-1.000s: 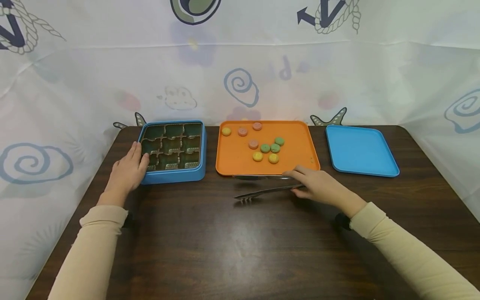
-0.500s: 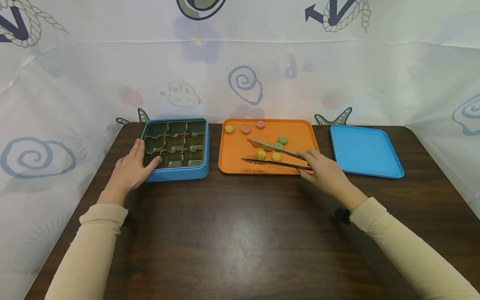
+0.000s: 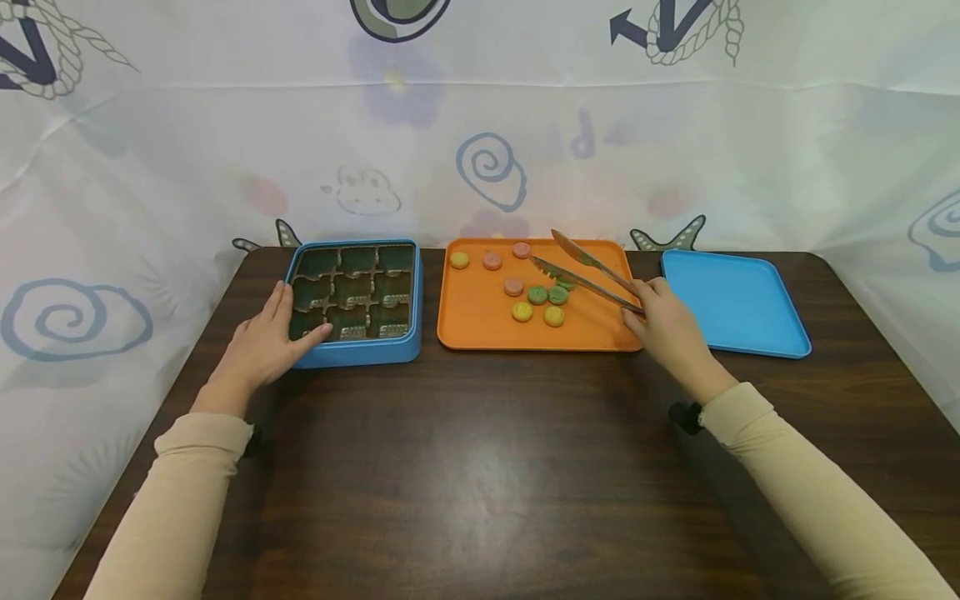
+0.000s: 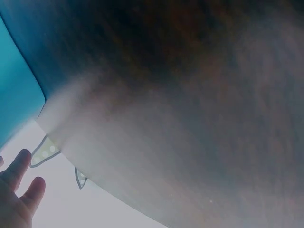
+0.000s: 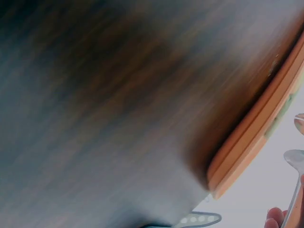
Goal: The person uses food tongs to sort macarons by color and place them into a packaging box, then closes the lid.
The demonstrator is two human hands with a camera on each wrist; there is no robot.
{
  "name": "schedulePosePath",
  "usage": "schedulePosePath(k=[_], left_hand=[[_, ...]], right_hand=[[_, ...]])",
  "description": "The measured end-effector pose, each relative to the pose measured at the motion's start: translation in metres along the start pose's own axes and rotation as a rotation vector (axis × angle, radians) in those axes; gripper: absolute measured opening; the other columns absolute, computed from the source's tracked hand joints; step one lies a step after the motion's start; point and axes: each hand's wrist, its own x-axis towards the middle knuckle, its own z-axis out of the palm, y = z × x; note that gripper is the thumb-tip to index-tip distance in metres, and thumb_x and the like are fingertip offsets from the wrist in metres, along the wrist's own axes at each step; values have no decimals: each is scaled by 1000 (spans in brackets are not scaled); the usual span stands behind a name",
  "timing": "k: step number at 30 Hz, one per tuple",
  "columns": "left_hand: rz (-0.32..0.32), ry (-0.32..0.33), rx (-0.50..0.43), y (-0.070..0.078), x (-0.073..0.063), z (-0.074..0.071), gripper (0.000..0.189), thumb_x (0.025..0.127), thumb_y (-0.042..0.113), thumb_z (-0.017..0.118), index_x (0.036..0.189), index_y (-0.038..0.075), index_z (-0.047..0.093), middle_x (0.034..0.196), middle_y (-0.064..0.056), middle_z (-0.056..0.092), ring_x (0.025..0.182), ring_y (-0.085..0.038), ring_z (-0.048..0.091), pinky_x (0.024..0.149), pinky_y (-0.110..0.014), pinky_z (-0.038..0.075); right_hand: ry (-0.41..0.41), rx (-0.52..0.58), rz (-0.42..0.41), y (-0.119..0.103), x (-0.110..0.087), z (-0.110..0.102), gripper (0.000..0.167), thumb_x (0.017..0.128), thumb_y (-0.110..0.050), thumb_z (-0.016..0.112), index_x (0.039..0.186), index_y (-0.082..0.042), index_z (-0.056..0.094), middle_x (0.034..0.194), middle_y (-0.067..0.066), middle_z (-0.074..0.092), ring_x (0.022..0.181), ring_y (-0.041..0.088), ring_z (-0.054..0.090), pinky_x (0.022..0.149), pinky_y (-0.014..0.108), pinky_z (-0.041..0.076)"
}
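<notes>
My right hand [image 3: 670,329] grips metal tongs [image 3: 597,289] above the right part of an orange tray [image 3: 472,317]. The tongs' two arms stand apart, and the lower tip overlaps the rearmost green macaron-like disc [image 3: 566,284]. Nothing shows between the tips. Other small round pieces lie on the tray, such as a yellow disc [image 3: 522,312] and a pink disc [image 3: 492,261]. My left hand [image 3: 258,346] rests against the left side of a blue box [image 3: 375,350], its thumb over the front rim. Inside the box sits a dark insert [image 3: 367,307] divided into several compartments.
A flat blue tray [image 3: 738,300] lies to the right of the orange one, partly behind my right hand. All of it stands along the back of a dark wooden table [image 3: 420,467]. A printed white cloth [image 3: 570,183] hangs behind the table.
The tongs have moved from the tray's front edge back and to the right over the tray, turning so their tips point farther back. The left thumb has shifted along the box's front rim.
</notes>
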Motion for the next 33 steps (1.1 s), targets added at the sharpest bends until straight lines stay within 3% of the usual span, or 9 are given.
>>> schedulePosePath(k=[19,27,33], left_hand=[[36,-15,9,10,-4,1,104,90,71,30,150,-4,-8,158,-25,-9,141,-52,16,111,-69,13],[59,-23,-1,17,-6,2,102,90,70,32,151,-2,-9,159,-22,-10,140,-54,18,111,-69,14],[62,-13,5,16,-5,5,102,90,70,32,151,-2,-7,159,-24,-6,140,-54,19,111,-69,15]], right_hand=[[-41,-59,19,15,0,4,39,90,-11,61,122,11,56,101,29,54,70,36,58,59,48,51],[-144,-66,72,15,4,3,41,92,-15,58,125,10,57,93,26,55,63,29,49,52,37,43],[-193,-82,80,14,6,2,42,92,-16,58,125,10,58,96,26,58,65,28,49,53,35,41]])
